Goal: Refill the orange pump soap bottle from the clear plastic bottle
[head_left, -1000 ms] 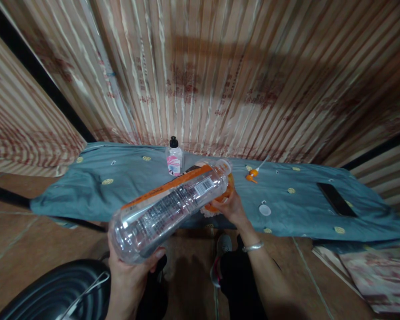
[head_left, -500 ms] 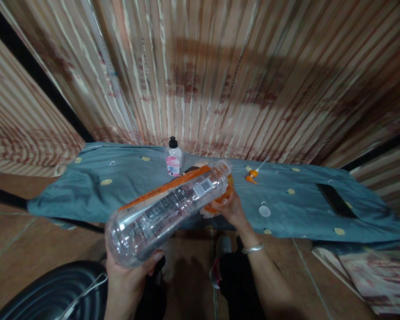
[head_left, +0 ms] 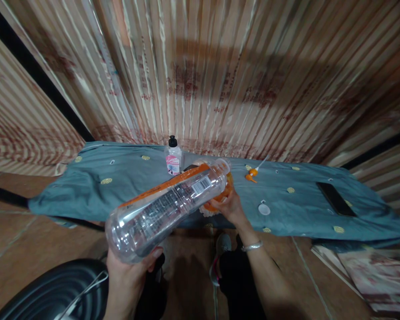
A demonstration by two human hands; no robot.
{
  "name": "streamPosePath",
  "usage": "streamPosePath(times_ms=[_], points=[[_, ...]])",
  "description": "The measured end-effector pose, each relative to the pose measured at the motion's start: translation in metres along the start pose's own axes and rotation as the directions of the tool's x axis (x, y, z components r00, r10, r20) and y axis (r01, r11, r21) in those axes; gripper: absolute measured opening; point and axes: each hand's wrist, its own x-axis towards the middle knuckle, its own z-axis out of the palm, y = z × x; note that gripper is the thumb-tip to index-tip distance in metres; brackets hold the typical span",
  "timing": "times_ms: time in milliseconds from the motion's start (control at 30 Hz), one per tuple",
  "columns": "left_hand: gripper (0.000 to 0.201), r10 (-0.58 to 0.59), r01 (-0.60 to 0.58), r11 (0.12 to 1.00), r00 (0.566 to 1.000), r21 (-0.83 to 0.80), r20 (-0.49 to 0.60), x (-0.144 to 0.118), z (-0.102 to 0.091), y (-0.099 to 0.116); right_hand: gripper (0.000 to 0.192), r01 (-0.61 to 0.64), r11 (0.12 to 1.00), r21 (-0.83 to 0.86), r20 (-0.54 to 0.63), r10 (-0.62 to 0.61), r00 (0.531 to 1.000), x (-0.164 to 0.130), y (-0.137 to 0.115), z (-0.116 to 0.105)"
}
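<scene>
Clear plastic bottle (head_left: 166,206): While its base is turned toward the person, its neck points forward and to the right, above the table (head_left: 86,189). No cap shows on the neck; whether liquid is inside, I cannot tell.
Left hand (head_left: 131,271): The grip is curved around the base of this bottle, with the thumb along its side; probably the broad end needs a palm under it.
Right hand (head_left: 232,208): The grip is closed around an orange container (head_left: 229,183), just by the bottle's neck, perhaps to steady it there. Some fingers are hidden, and whether neck and container touch, I cannot tell.
Small bottle (head_left: 174,161): It stands upright near the back edge, its black top on, apparently aside to leave room for both hands.
Orange pump head (head_left: 252,174): It lies on the cloth with its pale tube pointing backward, well apart from the hands.
White disc (head_left: 264,209): It lies flat, to the right of the right hand.
Black flat object (head_left: 336,199): It rests near the right end, out of the hands' way.
</scene>
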Motion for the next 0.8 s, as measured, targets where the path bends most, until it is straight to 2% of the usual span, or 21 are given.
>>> streamPosePath(times_ms=[100, 433, 800], points=[[0.078, -0.065, 0.065, 0.997, 0.998, -0.052, 0.013, 0.0, 0.002, 0.005, 0.062, -0.001, 1.0, 0.02, -0.003, 0.001, 1.0, 0.0, -0.001, 0.0], [0.053, -0.026, 0.025, 0.999, 0.999, 0.034, 0.035, 0.003, -0.004, 0.002, 0.067, -0.005, 0.999, 0.054, 0.001, 0.005, 1.0, 0.001, 0.002, 0.002], [0.051, 0.029, -0.051, 0.987, 0.989, 0.152, 0.147, 0.01, -0.016, -0.004, 0.063, -0.025, 0.999, 0.021, -0.005, 0.025, 1.0, 0.003, 0.01, 0.005]])
